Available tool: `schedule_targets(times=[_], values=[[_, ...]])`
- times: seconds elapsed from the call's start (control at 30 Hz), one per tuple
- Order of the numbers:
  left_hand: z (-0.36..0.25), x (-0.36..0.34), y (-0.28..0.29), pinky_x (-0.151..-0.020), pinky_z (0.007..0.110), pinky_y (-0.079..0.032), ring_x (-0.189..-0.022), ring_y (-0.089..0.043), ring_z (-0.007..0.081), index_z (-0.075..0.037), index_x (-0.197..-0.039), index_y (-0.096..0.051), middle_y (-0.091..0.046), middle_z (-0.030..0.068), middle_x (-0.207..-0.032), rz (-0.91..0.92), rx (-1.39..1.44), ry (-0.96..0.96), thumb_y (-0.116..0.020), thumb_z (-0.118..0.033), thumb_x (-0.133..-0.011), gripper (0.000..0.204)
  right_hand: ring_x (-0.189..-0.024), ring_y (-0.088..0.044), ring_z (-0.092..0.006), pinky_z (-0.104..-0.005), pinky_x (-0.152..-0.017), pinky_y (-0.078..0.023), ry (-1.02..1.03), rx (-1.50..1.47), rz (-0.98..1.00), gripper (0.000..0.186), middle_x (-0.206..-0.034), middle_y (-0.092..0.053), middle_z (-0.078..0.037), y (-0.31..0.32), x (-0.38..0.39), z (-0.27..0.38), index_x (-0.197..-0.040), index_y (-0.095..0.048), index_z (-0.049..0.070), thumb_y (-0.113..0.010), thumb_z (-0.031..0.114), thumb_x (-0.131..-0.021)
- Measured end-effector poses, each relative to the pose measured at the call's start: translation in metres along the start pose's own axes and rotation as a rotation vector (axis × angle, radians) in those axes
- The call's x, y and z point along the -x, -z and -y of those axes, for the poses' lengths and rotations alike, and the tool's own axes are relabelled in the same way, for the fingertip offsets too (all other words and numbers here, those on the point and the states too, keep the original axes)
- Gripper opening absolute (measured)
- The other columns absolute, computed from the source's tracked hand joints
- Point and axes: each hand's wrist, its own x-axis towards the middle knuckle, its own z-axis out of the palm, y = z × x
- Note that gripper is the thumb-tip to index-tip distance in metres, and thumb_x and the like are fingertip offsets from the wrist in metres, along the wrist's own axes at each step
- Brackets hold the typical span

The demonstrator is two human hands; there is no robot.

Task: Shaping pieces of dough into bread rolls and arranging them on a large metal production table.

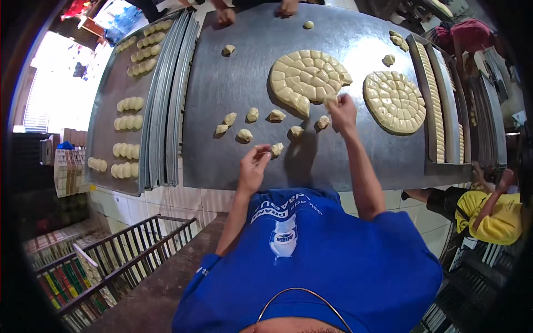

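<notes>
My left hand (254, 166) is near the table's front edge, its thumb and forefinger closed on a small dough lump (276, 149). My right hand (342, 114) pinches a pale dough piece (332, 101) at the lower right edge of a large scored dough round (304, 77), which has gaps along that edge. A second scored round (394, 102) lies to the right. Several loose lumps (245, 135) are scattered between my left hand and the large round, on the metal table (222, 83).
Stacked trays with dough balls (127, 122) stand left; long trays with dough rows (433, 111) stand right. A co-worker's hands (226, 16) are at the far edge. A person in red (466, 39) is at upper right, another in yellow (494, 222) at lower right. Racks (111, 266) stand lower left.
</notes>
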Motion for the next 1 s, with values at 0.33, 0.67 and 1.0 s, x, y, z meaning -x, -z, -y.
schedule_targets(times=[0.33,0.67,1.0], values=[[-0.075,0.015,-0.072,-0.081,0.027,-0.052,-0.082,-0.063,0.0163,0.000,-0.112,-0.067,-0.070,0.0095,-0.096,0.006,-0.189,-0.189,-0.069,-0.013,-0.090,0.026,-0.089,-0.063,-0.0322,-0.0367,-0.075,-0.053,0.343,0.079,0.331,0.049,-0.107,-0.063,-0.015,0.005,0.177,0.099,-0.126,-0.055,0.003,-0.068,0.004,-0.078],[-0.083,0.038,-0.047,-0.063,0.035,-0.049,-0.064,-0.060,0.0250,-0.003,-0.098,-0.069,-0.071,0.0121,-0.088,0.125,-0.843,-0.998,-0.068,-0.036,-0.091,0.034,-0.058,-0.056,-0.0337,-0.0428,-0.057,-0.050,0.789,0.287,0.761,0.016,-0.084,-0.062,-0.014,0.010,0.184,0.100,-0.094,-0.062,0.007,-0.066,0.017,-0.083],[-0.181,0.096,-0.009,-0.064,0.033,-0.036,-0.057,-0.040,0.0202,-0.008,-0.072,-0.052,-0.048,0.0043,-0.066,0.993,0.328,-0.291,-0.053,-0.035,-0.100,0.039,-0.058,-0.048,-0.0238,-0.0335,-0.055,-0.044,1.001,-0.524,1.231,0.008,-0.078,-0.051,-0.006,0.055,0.167,0.186,-0.083,-0.056,0.008,-0.062,0.004,-0.088]])
